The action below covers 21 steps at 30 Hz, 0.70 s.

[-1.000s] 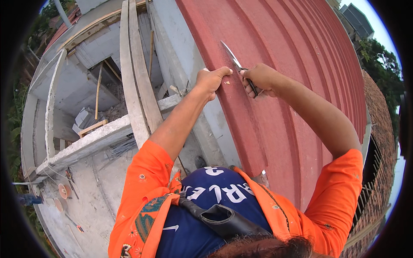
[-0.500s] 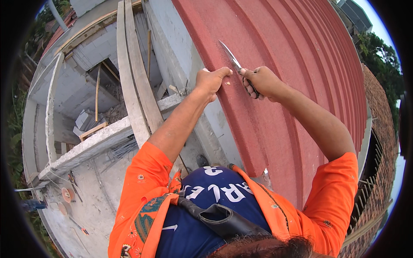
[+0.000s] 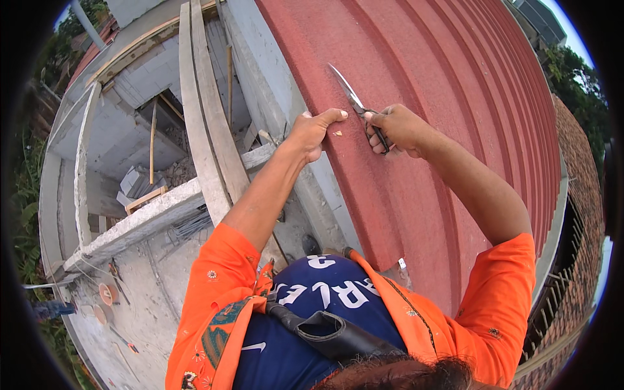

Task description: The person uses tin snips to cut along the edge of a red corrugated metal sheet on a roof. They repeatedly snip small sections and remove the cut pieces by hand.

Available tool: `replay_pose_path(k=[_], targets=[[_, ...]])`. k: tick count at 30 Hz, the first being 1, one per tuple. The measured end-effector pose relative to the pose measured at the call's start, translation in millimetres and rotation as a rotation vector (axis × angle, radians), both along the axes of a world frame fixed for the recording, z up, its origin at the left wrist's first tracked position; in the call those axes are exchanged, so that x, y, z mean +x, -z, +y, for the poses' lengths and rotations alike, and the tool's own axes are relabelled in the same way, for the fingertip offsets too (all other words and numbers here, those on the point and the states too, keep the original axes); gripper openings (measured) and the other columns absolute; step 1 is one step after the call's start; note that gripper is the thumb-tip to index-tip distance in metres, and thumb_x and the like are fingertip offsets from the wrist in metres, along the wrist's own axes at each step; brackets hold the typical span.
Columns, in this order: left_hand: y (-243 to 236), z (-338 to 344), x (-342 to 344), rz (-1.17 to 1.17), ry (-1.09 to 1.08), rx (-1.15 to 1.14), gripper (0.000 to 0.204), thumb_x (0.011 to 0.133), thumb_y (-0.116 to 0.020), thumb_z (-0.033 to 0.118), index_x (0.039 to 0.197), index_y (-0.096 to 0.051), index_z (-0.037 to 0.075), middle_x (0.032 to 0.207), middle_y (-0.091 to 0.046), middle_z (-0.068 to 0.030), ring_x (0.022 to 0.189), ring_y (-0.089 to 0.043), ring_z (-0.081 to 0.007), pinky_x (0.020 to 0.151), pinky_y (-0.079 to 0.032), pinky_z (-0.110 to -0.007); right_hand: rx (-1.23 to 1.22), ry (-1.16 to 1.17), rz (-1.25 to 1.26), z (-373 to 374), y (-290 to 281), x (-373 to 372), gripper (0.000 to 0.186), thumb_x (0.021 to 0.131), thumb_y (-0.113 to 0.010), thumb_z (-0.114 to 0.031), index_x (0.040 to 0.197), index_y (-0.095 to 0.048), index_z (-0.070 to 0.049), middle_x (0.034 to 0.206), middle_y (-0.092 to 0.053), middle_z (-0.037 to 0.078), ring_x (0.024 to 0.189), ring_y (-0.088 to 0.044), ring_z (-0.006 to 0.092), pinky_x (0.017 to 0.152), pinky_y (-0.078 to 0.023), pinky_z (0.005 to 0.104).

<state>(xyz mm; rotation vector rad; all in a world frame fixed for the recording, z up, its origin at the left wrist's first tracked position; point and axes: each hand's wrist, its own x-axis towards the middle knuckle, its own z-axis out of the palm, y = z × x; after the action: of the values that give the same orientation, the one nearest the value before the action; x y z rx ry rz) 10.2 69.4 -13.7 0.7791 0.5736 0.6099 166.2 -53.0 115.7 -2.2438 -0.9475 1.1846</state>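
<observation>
A big red ribbed roof sheet with a rough top spreads under both grips and far out past them. A lower grey concrete floor lies to the left of the grips, nearer the body. Two long grey-brown wooden planks run well to the left of the left grip.

The left grip pinches the sheet's side edge, thumb on top; its fingers mostly hide. The right grip is closed around the black handles of the long silver-bladed scissors, just right of the left thumb. A tiny tan chip lies on the sheet, just on the body side of that thumb.

The left thumb could get nicked if the blades slip, because it sits so near them. The sheet's edge could scratch if that hand slides.

The scissors point away from the body and to the left. Their long side slants, nearly along the ribs. I cannot tell if one blade is under the sheet.
</observation>
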Motion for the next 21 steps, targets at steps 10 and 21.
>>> replay_pose_path(k=[10,21], targets=[[-3,-4,-3,-0.016,0.01,-0.009,0.046,0.09,-0.088,0.009,0.122,-0.061,-0.008,0.108,-0.074,-0.012,0.095,-0.074,-0.0197,0.079,-0.065,-0.034,0.11,-0.009,-0.086,-2,20,1,0.046,0.116,-0.056,-0.043,0.085,-0.066,-0.009,0.068,-0.062,0.001,0.057,-0.059,0.0119,0.048,-0.042,0.0305],[-2,-4,-4,-0.028,0.02,-0.001,0.047,0.09,-0.088,0.009,0.124,-0.061,-0.009,0.11,-0.074,-0.0122,0.096,-0.074,-0.0196,0.079,-0.064,-0.034,0.0,-0.054,-0.009,2,1,6,0.045,0.116,-0.055,-0.04,0.088,-0.069,-0.007,0.073,-0.066,0.003,0.062,-0.065,0.0132,0.052,-0.049,0.032]])
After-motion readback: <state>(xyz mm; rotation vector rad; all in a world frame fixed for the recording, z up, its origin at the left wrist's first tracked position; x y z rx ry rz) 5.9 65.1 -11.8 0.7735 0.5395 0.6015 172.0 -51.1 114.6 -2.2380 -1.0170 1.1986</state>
